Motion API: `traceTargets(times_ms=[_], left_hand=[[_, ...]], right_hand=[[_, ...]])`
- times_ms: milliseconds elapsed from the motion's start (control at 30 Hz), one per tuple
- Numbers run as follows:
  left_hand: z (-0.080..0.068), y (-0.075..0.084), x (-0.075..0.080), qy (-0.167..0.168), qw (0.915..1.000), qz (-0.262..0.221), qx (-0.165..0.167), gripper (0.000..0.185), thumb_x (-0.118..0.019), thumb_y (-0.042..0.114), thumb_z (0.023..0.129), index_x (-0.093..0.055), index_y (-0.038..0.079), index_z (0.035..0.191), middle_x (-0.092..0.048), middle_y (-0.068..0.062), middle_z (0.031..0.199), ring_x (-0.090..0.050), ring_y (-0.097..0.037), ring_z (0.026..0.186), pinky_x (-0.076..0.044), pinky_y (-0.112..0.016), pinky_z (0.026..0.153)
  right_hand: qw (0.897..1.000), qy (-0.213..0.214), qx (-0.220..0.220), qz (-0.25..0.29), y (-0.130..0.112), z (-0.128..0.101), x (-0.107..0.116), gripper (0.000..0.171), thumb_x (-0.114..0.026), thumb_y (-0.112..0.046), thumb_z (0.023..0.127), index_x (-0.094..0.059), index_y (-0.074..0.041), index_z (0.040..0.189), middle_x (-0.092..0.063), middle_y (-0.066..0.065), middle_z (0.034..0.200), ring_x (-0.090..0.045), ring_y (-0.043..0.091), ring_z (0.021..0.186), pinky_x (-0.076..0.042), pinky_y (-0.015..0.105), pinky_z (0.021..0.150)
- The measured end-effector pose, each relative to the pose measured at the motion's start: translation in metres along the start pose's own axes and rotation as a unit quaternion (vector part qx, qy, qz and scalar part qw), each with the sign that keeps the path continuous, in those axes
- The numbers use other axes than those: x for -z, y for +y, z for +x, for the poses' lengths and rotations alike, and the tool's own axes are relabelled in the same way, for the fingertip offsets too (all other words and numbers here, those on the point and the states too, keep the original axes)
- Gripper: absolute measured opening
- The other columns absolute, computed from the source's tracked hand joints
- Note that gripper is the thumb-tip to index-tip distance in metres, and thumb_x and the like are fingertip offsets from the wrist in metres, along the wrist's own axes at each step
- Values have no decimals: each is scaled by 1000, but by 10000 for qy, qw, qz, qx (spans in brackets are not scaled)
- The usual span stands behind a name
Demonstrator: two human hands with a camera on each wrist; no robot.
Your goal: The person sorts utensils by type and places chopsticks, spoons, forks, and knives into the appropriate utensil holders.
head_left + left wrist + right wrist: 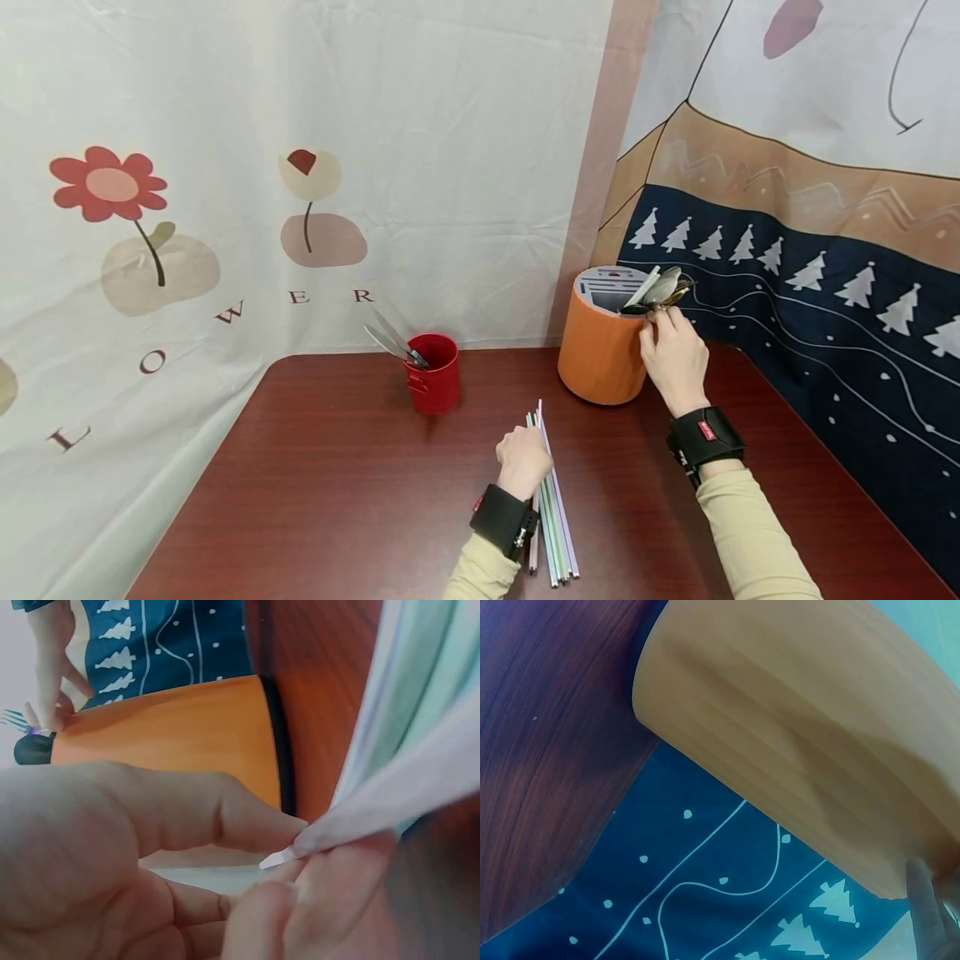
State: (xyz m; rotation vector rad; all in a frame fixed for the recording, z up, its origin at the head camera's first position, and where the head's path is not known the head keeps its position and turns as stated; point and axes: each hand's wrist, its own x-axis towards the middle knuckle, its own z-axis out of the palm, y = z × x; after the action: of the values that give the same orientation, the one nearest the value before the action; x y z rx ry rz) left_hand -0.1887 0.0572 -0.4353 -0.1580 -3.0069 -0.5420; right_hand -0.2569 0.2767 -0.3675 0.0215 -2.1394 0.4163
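Observation:
My left hand (523,462) pinches a pale pink chopstick (405,780) between thumb and fingers near its thin tip. Beside it, several pastel chopsticks (557,533) lie in a loose bundle on the table. My right hand (677,358) is at the upper right rim of the orange utensil holder (600,350), with a finger against the outer wall in the right wrist view. Spoons (664,287) and other cutlery lean out over the rim just above those fingers. I cannot tell whether the right fingers grip any of this cutlery.
A red cup (437,379) stands at the back of the dark wooden table (337,483), with silver cutlery (393,342) tilted left in it. The holder has a grey slotted top (603,283). A patterned cloth (450,167) hangs behind the table and along its right side.

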Motion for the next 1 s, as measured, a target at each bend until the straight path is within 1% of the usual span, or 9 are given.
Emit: traceTargets(times_ms=[167, 233, 333, 433, 567, 700, 800, 900, 1000], left_hand=[[-2, 2, 9, 488, 9988, -81, -53, 22, -66, 10, 77, -57, 11, 56, -64, -9, 65, -62, -25, 57, -42, -35, 43], [-2, 3, 12, 717, 9972, -153, -112, 22, -64, 11, 80, -60, 9, 58, -64, -10, 63, -61, -26, 55, -42, -35, 42], [-3, 4, 15, 1023, 9943, -233, -201, 20, -65, 12, 82, -61, 7, 62, -63, -11, 62, -60, -27, 54, -42, -35, 41], [-2, 4, 16, 1286, 9907, -335, -277, 17, -67, 12, 80, -60, 6, 65, -63, -11, 61, -60, -28, 53, -42, -35, 40], [0, 5, 16, 1519, 9868, -498, -254, 12, -69, 11, 76, -59, 6, 70, -63, -11, 62, -61, -29, 53, -41, -35, 40], [1, 7, 18, 1815, 9812, -612, -246, 13, -68, 13, 80, -58, 6, 74, -63, -11, 62, -61, -28, 51, -40, -33, 39], [1, 8, 20, 2124, 9746, -646, -307, 14, -68, 14, 81, -57, 7, 75, -62, -9, 60, -61, -28, 50, -40, -32, 38], [1, 9, 25, 2328, 9692, -725, -337, 14, -66, 15, 84, -56, 8, 76, -62, -6, 60, -61, -27, 50, -40, -31, 38], [0, 10, 30, 2371, 9666, -909, -337, 12, -65, 16, 86, -57, 10, 78, -62, -3, 63, -61, -25, 51, -39, -28, 39]], right_hand=[[10000, -37, 8, -3, -1, 0, 0, 19, -53, -13, 92, -65, 1, 94, -62, 17, 97, -57, 40, 76, -45, 56, 59], [10000, -44, 12, -7, -1, 1, 0, 19, -53, -13, 93, -65, 1, 94, -61, 17, 97, -57, 40, 76, -46, 56, 59], [10000, -51, 9, -12, -1, 0, 0, 19, -53, -14, 93, -64, 1, 94, -61, 17, 97, -57, 40, 77, -46, 56, 59], [10000, -56, 2, -11, 0, 1, 0, 19, -52, -14, 93, -64, 1, 94, -61, 17, 97, -57, 40, 77, -46, 56, 60], [10000, -55, 0, -8, 0, 1, 0, 19, -52, -14, 93, -64, 1, 94, -61, 17, 96, -57, 40, 76, -45, 56, 59], [10000, -36, 12, -1, 1, 0, 0, 19, -52, -14, 93, -64, 1, 93, -61, 16, 95, -57, 39, 75, -45, 56, 59], [10000, -49, 0, -3, 1, -1, 0, 19, -52, -14, 93, -64, 1, 93, -61, 16, 95, -57, 39, 75, -45, 56, 59], [10000, -86, -21, 1, 1, -1, 0, 20, -52, -15, 93, -64, 1, 93, -61, 16, 95, -57, 39, 76, -46, 56, 60], [10000, -95, -25, 6, 1, -1, 0, 20, -52, -15, 93, -64, 1, 94, -61, 17, 95, -57, 39, 75, -46, 56, 59]])
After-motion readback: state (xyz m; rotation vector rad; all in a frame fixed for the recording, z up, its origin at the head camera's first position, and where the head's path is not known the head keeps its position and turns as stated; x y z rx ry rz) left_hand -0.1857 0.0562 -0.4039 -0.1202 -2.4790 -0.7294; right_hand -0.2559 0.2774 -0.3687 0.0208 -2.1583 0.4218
